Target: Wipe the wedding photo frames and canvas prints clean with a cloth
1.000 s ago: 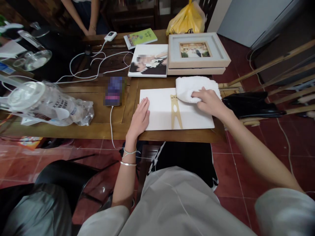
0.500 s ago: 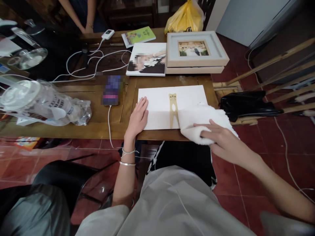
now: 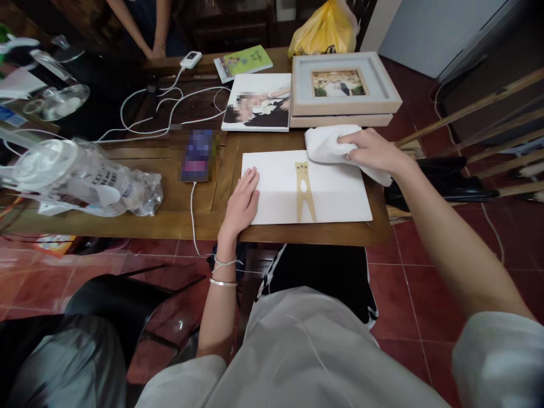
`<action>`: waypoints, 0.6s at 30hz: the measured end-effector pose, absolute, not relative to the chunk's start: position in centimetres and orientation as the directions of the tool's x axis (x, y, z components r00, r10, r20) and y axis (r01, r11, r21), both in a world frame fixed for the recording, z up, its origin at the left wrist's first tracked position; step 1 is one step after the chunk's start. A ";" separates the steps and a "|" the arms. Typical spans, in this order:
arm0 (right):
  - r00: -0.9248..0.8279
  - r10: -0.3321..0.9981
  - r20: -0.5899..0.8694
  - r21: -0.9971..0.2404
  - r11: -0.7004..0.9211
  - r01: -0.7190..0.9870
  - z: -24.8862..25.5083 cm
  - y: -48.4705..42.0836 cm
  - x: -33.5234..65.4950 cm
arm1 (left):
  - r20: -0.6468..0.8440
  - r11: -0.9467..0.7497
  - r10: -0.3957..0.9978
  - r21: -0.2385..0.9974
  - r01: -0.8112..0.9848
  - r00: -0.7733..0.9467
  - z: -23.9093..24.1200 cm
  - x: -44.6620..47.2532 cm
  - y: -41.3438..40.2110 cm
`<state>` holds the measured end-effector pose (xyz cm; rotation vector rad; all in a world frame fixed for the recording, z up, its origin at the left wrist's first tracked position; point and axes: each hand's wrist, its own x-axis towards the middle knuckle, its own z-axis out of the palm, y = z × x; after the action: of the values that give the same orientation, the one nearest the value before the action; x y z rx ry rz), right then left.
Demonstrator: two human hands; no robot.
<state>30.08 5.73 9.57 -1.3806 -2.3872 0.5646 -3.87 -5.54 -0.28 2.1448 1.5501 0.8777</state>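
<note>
A white board (image 3: 335,195) with a tan cat-shaped stand (image 3: 305,190) lies flat near the front edge of the wooden table (image 3: 148,212). My left hand (image 3: 243,201) rests flat and open on the board's left edge. My right hand (image 3: 369,150) presses a white cloth (image 3: 325,144) down at the board's far right corner, fingers curled over it. Just behind the cloth stands a stack of framed pictures (image 3: 344,88).
A canvas photo print (image 3: 259,105), a green booklet (image 3: 242,61), a phone (image 3: 196,156) on a white cable, a plastic-wrapped jar (image 3: 80,178) and a yellow bag (image 3: 325,28) share the table. Another person's arms (image 3: 148,34) lean at the far side. Wooden racks (image 3: 480,124) stand right.
My right hand swept the cloth from the board's far right corner down to its near right edge, then back up to the far right corner. My left hand stayed put.
</note>
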 end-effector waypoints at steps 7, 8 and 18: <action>-0.642 0.766 0.037 -0.508 0.568 0.648 9.5 -6.1 32.0 | 0.309 -0.362 0.927 0.583 0.727 0.214 -0.4 -3.9 -5.5; -0.654 0.756 0.031 -0.531 0.567 0.630 9.6 -8.1 32.1 | 0.313 -0.365 0.925 0.583 0.726 0.214 -0.4 -3.9 -5.5; -0.665 0.747 0.011 -0.549 0.561 0.620 10.4 -7.1 32.3 | 0.300 -0.357 0.929 0.576 0.736 0.216 -0.2 -3.8 -5.5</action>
<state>32.32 -7.05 10.35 -1.1400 -2.5537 0.7565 -3.80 -5.51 -0.17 2.1864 1.5590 0.8822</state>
